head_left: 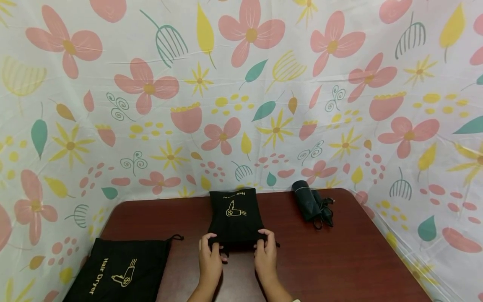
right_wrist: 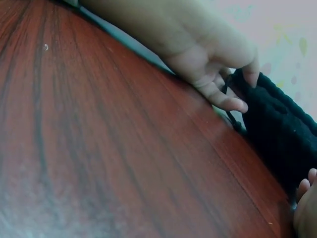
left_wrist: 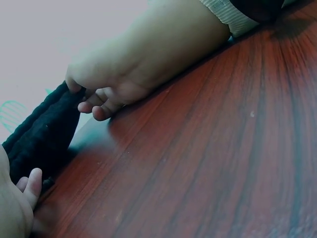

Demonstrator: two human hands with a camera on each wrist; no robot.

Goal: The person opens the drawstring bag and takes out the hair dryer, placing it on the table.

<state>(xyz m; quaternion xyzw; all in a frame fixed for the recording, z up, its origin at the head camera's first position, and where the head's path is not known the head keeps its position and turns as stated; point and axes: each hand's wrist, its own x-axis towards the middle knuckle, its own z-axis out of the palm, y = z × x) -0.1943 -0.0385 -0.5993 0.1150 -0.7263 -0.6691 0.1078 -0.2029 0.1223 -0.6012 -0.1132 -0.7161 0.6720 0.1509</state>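
Head view: The black drawstring bag [head_left: 235, 226] lay near the middle of the table [head_left: 332, 260], toward its far edge, printed side up. My left hand [head_left: 211, 260] pinched its near left corner; my right hand [head_left: 266, 260] pinched the near right corner. Both grips were closed down to the cloth, 1 corner each. Whether the bag held anything, I could not tell. A 2nd black bag [head_left: 120, 268] lay to the left, well apart; a dark cylindrical item [head_left: 305, 201] with a bundled cord [head_left: 325, 211] lay to the right. Judgement: the 2 corners were best kept level, with light, equal outward pull, so the edge stayed straight.

Left wrist view: The cloth stood up off the tabletop between my 2 hands. My right hand, across the bag, nipped the corner with the fingertips; its other fingers curled loosely below. My left hand was cropped, so its contact could not be read here.

Right wrist view: My left hand had the opposite corner, 1 finger bent over the edge. A thin drawstring [right_wrist: 227, 94] hung beside those fingers. Judgement: keeping it out of the pinch would avoid a snag. My right hand was mostly out of frame.
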